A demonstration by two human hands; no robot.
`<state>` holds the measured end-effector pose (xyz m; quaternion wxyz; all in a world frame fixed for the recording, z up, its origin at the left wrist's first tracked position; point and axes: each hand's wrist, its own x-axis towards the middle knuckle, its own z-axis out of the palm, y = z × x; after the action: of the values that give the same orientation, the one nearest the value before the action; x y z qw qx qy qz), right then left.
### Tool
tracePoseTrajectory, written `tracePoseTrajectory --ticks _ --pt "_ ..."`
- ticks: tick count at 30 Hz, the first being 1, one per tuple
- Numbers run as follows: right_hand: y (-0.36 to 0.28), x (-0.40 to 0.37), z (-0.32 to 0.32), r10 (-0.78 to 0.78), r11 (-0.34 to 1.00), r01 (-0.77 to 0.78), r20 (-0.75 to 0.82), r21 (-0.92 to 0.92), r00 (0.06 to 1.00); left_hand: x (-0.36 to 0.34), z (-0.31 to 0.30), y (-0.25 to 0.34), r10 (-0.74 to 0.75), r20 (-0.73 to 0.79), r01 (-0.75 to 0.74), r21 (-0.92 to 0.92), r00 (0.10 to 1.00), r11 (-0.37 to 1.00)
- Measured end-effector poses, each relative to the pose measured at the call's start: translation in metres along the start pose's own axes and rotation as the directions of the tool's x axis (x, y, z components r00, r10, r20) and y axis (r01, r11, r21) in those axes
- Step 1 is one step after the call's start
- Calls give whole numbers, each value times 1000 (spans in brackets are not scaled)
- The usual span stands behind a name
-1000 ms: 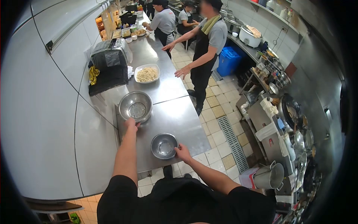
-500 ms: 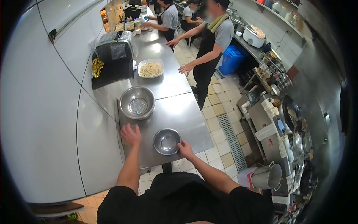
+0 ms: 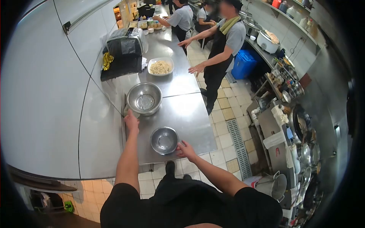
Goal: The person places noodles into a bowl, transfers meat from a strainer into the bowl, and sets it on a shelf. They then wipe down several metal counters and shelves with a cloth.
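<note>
The person stands at a shiny steel table (image 3: 190,114) with both arms stretched out over it. Two metal bowls sit on the table. The big bowl (image 3: 144,98) is farther away, close to the white wall. The small bowl (image 3: 164,140) is nearer, close to the front edge of the table. The two bowls sit near each other but do not touch.

The left hand (image 3: 131,121) reaches up to the near rim of the big bowl and touches it. Its fingers are curled down, and I cannot tell if they grip the rim or just rest there. The right hand (image 3: 185,149) lies on the table just beside the small bowl. Its fingers are loose and spread out, and the tips meet the side of the bowl. It holds nothing.

Farther along the table sits a white dish (image 3: 160,67) full of pale food. Next to it, by the wall, is a lumpy thing wrapped in a black bag (image 3: 123,53).

A co-worker in a black apron (image 3: 220,53) stands at the far side with one hand on the table. Behind that person is a blue bin (image 3: 243,62). A big metal pot (image 3: 274,185) stands on the floor to the right.
</note>
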<state>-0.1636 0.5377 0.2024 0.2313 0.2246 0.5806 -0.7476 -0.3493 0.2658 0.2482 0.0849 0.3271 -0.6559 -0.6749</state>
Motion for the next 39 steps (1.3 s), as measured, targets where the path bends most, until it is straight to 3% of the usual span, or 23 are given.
tracePoseTrajectory --ticks 2,5,7,8,10,13,15,17,19,20,21,22,23,24,25,26,27,28,30,32,35,38,39 --pt "-4 -7 5 15 1000 -15 20 9 1000 -22 18 29 -313 179 350 -237 933 906" --pt "-2 3 9 22 1000 -22 112 -1 993 8 33 18 -272 310 339 -184 911 923" --pt "-2 14 9 29 1000 -26 215 -17 976 16 30 13 -227 215 240 -38 950 970" --pt "-5 10 8 36 998 -28 176 -52 984 16 26 10 -198 166 195 37 966 980" --pt "-11 -3 9 43 993 -32 99 -112 994 16 15 -9 149 -51 -146 60 988 987" --pt "1 -31 -32 -210 977 209 26 46 977 -43 5 -12 588 -284 -585 105 757 804" --pt "8 -61 -69 -251 954 268 -126 132 960 -95 -6 -27 697 -67 -692 90 714 716" --pt "31 -89 -114 -240 946 300 -349 127 906 -169 -12 -28 713 224 -715 -86 664 693" --pt "79 -118 -163 -181 916 342 -546 210 818 -241 -21 -23 565 581 -660 -61 586 748" --pt "108 -138 -183 -119 908 342 -633 243 765 -228 -17 -87 558 718 -724 -108 417 681" --pt "147 -161 -206 -9 897 291 -646 331 763 -261 -22 -76 360 889 -746 -32 283 665" --pt "200 -186 -223 108 842 291 -671 454 734 -284 -18 -77 211 964 -731 -27 162 682" --pt "261 -217 -224 164 754 377 -710 538 685 -301 -17 -81 54 998 -715 -17 29 699" --pt "340 -249 -227 299 689 409 -749 599 592 -304 -18 -104 -59 997 -724 8 -45 690" --pt "371 -304 -204 531 536 381 -651 754 543 -296 -19 -148 -171 978 -737 27 -121 676" --pt "470 -346 -213 647 230 501 -515 834 562 -283 -22 -190 -286 938 -749 44 -197 661" --pt "499 -398 -177 750 253 538 -514 804 416 -266 -29 -224 -473 841 -849 31 -263 528" --pt "514 -440 -145 809 269 579 -507 770 298 -243 -39 -256 -647 708 -924 -22 -284 382" --pt "533 -510 -84 870 307 669 -485 677 92 -199 -63 -299 -889 413 -957 -277 -199 85" --pt "546 -566 -29 882 364 743 -464 562 -82 -176 -92 -288 -901 434 -982 -168 5 -86" --pt "536 -636 35 831 516 779 -429 356 -354 -131 -123 -329 -857 515 -974 -203 -22 -98" --pt "500 -699 86 701 693 698 -392 179 -595 -113 -126 -377 -927 370 -946 -316 -58 -67" --pt "487 -718 100 649 742 658 -381 128 -658 -125 -124 -361 -892 426 -937 -348 -153 -6"
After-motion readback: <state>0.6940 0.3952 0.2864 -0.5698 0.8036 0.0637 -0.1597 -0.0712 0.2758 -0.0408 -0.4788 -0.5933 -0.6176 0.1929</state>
